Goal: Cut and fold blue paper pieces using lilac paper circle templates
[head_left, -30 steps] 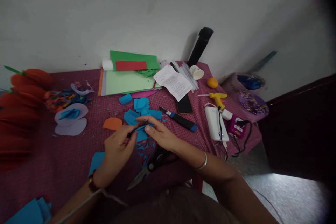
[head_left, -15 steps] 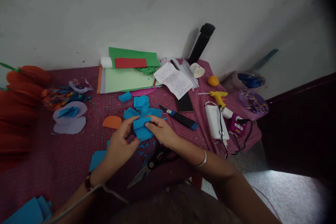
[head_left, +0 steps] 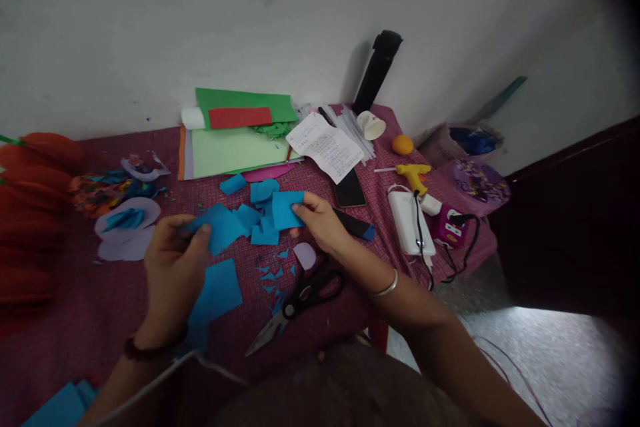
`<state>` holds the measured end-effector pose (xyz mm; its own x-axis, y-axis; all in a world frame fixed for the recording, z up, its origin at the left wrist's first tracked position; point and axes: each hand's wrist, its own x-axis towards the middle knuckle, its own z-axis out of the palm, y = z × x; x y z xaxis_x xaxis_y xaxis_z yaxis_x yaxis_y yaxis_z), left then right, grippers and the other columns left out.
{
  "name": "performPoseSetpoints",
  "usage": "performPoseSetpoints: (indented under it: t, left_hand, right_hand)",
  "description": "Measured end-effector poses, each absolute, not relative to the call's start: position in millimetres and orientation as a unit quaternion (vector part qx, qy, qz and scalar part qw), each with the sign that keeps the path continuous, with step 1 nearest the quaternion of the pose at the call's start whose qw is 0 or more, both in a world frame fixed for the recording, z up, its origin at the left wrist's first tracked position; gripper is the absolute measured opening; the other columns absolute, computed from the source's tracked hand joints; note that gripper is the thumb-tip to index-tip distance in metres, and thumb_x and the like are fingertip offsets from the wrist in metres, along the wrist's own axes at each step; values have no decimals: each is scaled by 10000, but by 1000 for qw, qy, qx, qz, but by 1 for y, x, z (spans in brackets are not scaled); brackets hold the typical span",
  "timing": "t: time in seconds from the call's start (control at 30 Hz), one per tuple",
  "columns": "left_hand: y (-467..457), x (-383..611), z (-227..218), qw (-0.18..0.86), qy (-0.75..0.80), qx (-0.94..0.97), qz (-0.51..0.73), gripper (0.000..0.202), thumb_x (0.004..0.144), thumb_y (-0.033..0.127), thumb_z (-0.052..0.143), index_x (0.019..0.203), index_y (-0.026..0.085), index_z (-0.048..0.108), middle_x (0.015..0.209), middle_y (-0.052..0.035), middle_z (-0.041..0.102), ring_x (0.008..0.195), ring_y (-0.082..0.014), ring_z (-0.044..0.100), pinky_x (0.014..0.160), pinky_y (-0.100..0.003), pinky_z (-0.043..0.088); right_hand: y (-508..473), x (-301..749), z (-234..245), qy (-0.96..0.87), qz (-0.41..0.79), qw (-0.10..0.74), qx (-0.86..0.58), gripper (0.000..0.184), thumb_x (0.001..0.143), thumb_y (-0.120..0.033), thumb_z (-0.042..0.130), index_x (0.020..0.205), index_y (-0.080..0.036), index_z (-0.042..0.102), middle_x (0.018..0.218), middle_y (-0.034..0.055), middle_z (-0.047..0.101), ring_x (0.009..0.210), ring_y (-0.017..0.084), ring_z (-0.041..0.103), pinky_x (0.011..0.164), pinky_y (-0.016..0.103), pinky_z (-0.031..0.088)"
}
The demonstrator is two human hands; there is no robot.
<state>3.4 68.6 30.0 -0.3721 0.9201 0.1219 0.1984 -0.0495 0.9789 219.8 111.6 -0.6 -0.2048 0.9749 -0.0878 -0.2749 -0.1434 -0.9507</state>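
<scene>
My left hand pinches a blue paper piece between thumb and fingers, left of the middle of the table. Farther right, my right hand grips a second blue paper piece at its right edge. Between and behind them lie cut and curled blue paper pieces, partly covered by the held ones. A larger blue sheet rests below my left hand. Black-handled scissors lie with blades apart, close to small blue scraps and a lilac paper piece.
A utility knife is partly under my right hand. Beyond are a phone, a written note, paper sheets and a black bottle. A yellow glue gun and white power bank sit right; orange paper pumpkins stand left.
My hands were together on one folded blue paper. Now they are apart, each with a blue piece; the left has moved left. The lilac piece has come into sight.
</scene>
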Motion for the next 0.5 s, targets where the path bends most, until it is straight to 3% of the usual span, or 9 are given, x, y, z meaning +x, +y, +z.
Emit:
performPoseSetpoints:
  t: [0.17, 0.3, 0.4, 0.5]
  left_hand:
    - [74, 0, 39, 456, 608, 389, 520, 181, 688, 297, 712, 817, 208, 621, 585, 55, 552, 384, -58, 395, 328, -166, 257]
    - [74, -5, 40, 492, 644, 352, 468, 190, 714, 330, 672, 859, 214, 634, 376, 112, 376, 259, -56, 256, 265, -165, 187]
    - [77, -11, 40, 488, 638, 341, 489, 195, 668, 235, 678, 859, 214, 639, 479, 74, 548, 344, -71, 421, 315, -148, 300]
    - [78, -16, 39, 477, 609, 357, 523, 185, 650, 186, 688, 831, 212, 663, 592, 52, 629, 479, -76, 521, 393, -127, 369]
  right_hand:
    - [124, 239, 7, -432, 602, 538, -401, 41, 724, -212, 609, 752, -183, 604, 662, -46, 567, 496, 79, 517, 453, 206, 491]
    - [131, 251, 13, -396, 564, 592, -419, 44, 695, -191, 599, 660, -183, 574, 666, -43, 548, 522, 77, 500, 451, 191, 472]
    - [137, 260, 16, -355, 536, 633, -432, 5, 681, -185, 596, 685, -183, 598, 688, -33, 573, 588, 91, 529, 506, 203, 491]
    - [140, 266, 18, -352, 559, 633, -403, 170, 657, -158, 585, 807, -189, 658, 772, -16, 623, 696, 112, 565, 614, 240, 524]
